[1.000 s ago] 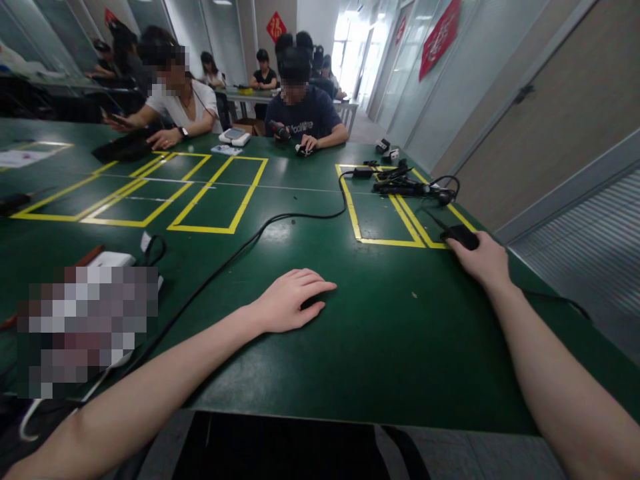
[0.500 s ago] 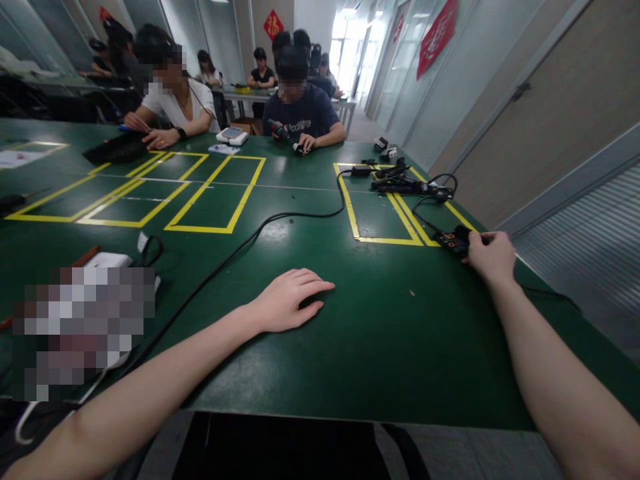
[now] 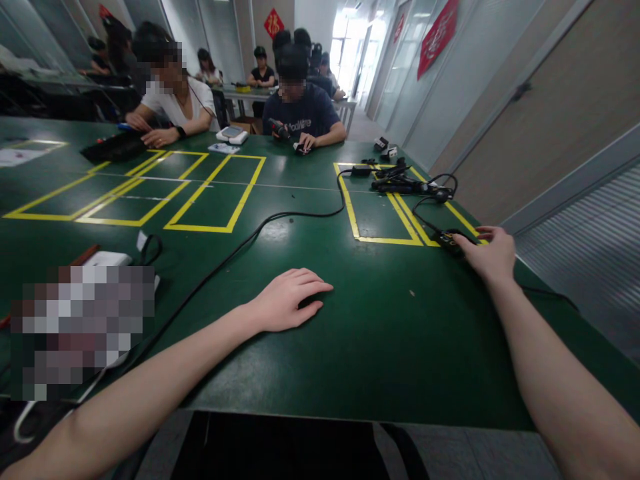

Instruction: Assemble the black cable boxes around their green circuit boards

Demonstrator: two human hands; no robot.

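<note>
My left hand (image 3: 287, 301) lies flat on the green table (image 3: 380, 333), palm down, fingers stretched out and holding nothing. My right hand (image 3: 489, 255) reaches to the table's right edge, where its thumb and fingers close on the near end of a small black device (image 3: 449, 240). The device rests on the yellow tape line, and a thin black cable (image 3: 423, 220) runs from it toward the far cluster of black gear. My right forearm crosses the lower right corner of the view.
Black chargers and cables (image 3: 403, 181) sit inside the yellow tape box at the far right. A long black cord (image 3: 260, 230) crosses the table. A white box (image 3: 107, 260) lies at the left. Two people (image 3: 300, 110) sit working at the far side.
My right hand first covered the black device, then tipped it up so small orange lights showed; now it is back down on the tape line, still gripped. My left hand has not moved.
</note>
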